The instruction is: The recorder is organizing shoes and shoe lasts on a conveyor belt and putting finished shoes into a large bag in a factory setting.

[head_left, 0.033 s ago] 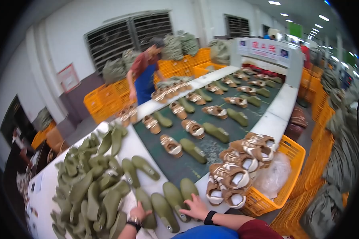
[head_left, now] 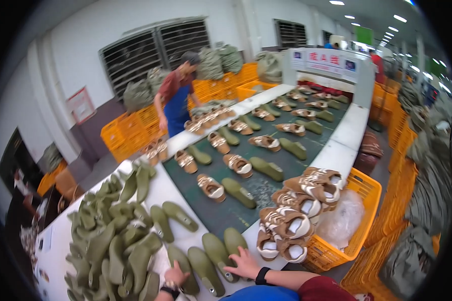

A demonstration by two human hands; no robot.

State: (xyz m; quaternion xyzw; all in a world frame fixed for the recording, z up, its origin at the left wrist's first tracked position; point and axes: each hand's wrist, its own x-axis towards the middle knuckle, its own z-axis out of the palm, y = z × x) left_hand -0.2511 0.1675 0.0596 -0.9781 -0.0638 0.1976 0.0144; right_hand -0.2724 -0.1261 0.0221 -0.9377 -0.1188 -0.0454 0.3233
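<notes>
Several green shoe lasts (head_left: 205, 271) lie side by side in a row on the white table right in front of me. My left hand (head_left: 175, 275) rests on the leftmost last (head_left: 187, 266) of that row, thumb and forefinger apart. On the row's right side, my right hand (head_left: 245, 264) spreads its fingers over the edges of two lasts, the nearer one (head_left: 217, 253) and the rightmost one (head_left: 233, 242). Two more lasts (head_left: 180, 215) sit just beyond the row. A big heap of green lasts (head_left: 116, 251) covers the table to my left.
A dark green conveyor belt (head_left: 196, 186) carries brown-and-white shoes (head_left: 211, 187) paired with lasts. Stacked shoes (head_left: 286, 220) stand at my right, beside an orange crate (head_left: 369, 200) holding a clear plastic bag (head_left: 342, 220). Across the belt stands a co-worker (head_left: 178, 95) in a blue apron.
The whole view has shifted slightly. Both my hands stay at the same row of lasts, with hardly any movement, and the shoes on the belt keep about the same places.
</notes>
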